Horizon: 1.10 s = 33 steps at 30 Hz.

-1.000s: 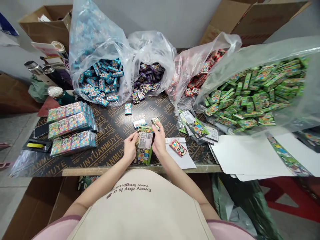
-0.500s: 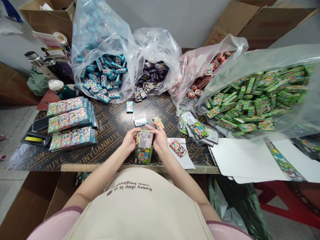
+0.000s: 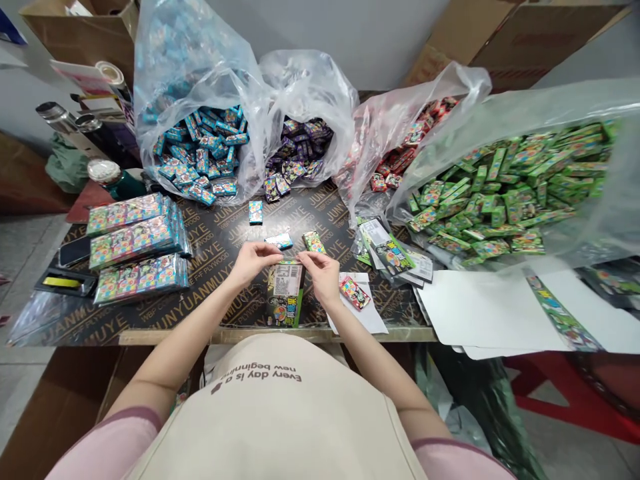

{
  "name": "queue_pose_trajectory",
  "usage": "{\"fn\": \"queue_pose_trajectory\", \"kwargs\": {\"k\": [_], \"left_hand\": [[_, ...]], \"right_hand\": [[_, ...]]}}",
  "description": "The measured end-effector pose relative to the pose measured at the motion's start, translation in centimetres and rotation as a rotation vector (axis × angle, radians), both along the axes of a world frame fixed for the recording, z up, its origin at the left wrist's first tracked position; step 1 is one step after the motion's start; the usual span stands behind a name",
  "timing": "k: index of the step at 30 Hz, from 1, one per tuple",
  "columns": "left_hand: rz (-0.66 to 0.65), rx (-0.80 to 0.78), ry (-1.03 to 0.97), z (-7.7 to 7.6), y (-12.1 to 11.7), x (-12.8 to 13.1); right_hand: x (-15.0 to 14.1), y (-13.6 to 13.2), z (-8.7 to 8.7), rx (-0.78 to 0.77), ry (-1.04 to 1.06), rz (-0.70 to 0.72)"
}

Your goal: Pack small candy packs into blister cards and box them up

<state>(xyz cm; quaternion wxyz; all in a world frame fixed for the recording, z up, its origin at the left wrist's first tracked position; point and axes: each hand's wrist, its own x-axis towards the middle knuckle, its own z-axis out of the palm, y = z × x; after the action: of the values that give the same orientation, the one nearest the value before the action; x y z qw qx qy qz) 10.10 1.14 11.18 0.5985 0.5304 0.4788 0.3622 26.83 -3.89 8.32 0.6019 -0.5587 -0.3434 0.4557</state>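
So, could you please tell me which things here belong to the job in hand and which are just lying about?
Seemingly part of the job:
packet by the hands
loose boxes
open bags of boxes
wrapped packs

Probably just lying about:
phone
flasks
paper roll
cartons

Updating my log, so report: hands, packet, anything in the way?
Left hand, right hand: fingertips at far edge of green-black packet. White label facing up. Blue box, green box just beyond.

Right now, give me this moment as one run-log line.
left hand: near top edge of packet, grip unclear; right hand: same; packet: white label showing; red box: on white paper
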Motion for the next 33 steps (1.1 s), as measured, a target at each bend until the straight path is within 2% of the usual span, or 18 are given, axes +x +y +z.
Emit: {"fn": "queue_pose_trajectory", "kwargs": {"k": [3,5,11,13,16,18,19,22,25,28,33], "left_hand": [[-0.029,-0.086,-0.018,0.4,0.6,0.3],[-0.036,-0.051,0.012,0.8,0.7,0.4],[-0.137,0.338,0.205,1.5,-0.3,0.0],[-0.192,0.469,0.251,1.4,-0.5,-0.2],[-0.283,0.608,0.311,0.9,-0.6,-0.5],[-0.341,0.673,0.365,0.7,-0.6,-0.6],[-0.366,0.705,0.393,0.7,-0.6,-0.6],[-0.407,0.778,0.432,0.5,-0.6,-0.6],[-0.413,0.788,0.422,0.3,-0.7,-0.6],[-0.396,0.769,0.412,0.1,-0.8,-0.5],[-0.326,0.721,0.407,0.1,-1.2,-0.2]], "right_hand": [[0.5,0.2,0.6,-0.019,-0.039,0.062],[0.8,0.3,0.9,-0.015,-0.061,0.089],[0.8,-0.7,1.6,-0.012,-0.124,0.148],[0.9,-1.4,1.8,0.033,-0.147,0.163],[2.1,-1.9,1.7,0.139,-0.236,0.275],[4.1,-1.7,1.0,0.166,-0.354,0.286],[5.4,-1.5,0.5,0.158,-0.434,0.247],[9.7,-0.6,-1.8,0.031,-0.742,0.138],[12.4,-0.4,-4.2,-0.158,-1.006,0.276],[12.6,-1.0,-5.5,-0.171,-1.152,0.365],[11.2,-2.2,-5.9,-0.104,-1.204,0.419]]}}
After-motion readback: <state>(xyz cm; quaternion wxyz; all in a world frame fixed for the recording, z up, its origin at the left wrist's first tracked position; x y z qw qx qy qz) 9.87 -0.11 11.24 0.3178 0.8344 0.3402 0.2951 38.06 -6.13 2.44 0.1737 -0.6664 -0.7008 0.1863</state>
